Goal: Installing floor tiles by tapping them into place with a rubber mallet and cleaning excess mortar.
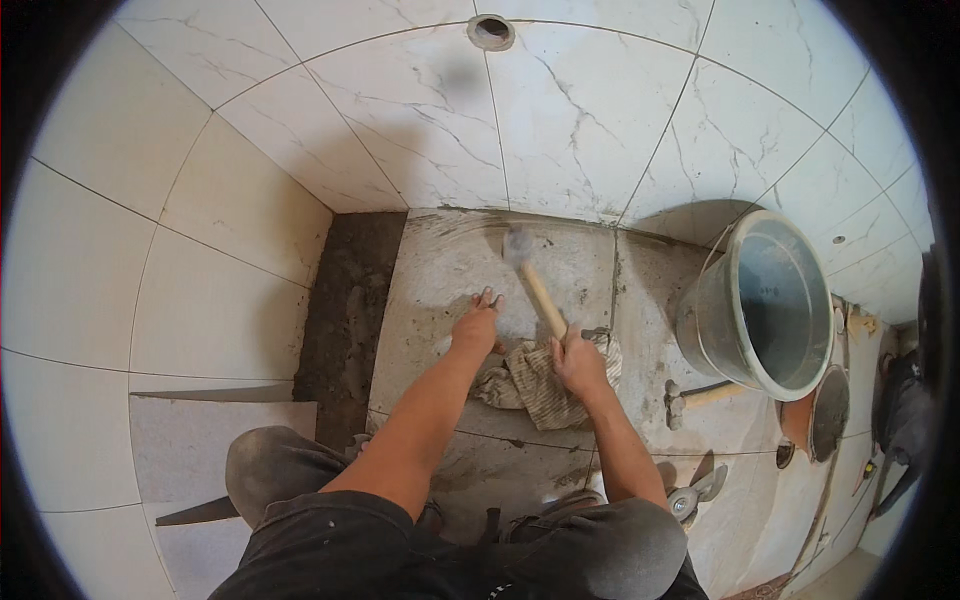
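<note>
Fingers (571, 345) of the right hand (580, 370) close round a mallet (542, 300) by its wooden handle, near a crumpled striped cloth (545, 390); the left hand (478, 326) spreads wide over the floor tile (440, 255). Beyond, the mallet's blurred head lies left of a bucket (710, 315), near the marbled wall (590, 120).

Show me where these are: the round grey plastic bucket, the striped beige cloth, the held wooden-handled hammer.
Round grey plastic bucket (708, 318), head view: outer wall.
Striped beige cloth (540, 388), head view: crumpled middle.
Held wooden-handled hammer (541, 297), head view: handle.
</note>
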A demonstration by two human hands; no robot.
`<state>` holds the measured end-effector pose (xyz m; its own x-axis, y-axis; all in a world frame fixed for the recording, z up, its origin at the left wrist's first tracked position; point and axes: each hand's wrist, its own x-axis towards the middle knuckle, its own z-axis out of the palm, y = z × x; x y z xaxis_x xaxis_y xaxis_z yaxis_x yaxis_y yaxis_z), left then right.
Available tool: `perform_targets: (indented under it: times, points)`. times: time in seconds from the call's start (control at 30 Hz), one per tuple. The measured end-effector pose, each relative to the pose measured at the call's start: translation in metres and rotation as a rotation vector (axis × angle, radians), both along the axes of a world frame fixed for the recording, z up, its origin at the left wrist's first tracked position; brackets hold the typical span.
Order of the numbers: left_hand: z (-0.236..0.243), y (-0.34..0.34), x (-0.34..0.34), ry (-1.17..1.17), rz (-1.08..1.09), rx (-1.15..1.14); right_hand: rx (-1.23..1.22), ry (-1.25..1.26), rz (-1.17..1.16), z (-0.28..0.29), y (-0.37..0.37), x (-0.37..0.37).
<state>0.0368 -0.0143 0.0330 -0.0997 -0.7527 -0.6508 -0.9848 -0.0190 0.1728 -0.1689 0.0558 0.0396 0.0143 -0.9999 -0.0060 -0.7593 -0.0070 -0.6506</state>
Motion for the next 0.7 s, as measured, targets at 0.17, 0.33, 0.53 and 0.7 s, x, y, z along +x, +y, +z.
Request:
perform_targets:
  times: [0.17, 0.33, 0.53, 0.7]
  points:
    - [0.0, 0.002, 0.006, -0.036, 0.024, 0.016, -0.117, -0.256, 0.009, 0.054, -0.006, 0.018]
    - [-0.041, -0.007, 0.018, -0.023, -0.024, -0.043, 0.046, 0.057, 0.003, 0.001, -0.005, 0.007]
    - [0.002, 0.003, 0.01, -0.034, -0.032, 0.013, -0.166, -0.299, 0.05, 0.066, -0.006, 0.013]
    - [-0.001, 0.001, 0.036, 0.05, -0.143, -0.046, -0.318, -0.483, 0.053, 0.099, -0.022, 0.04]
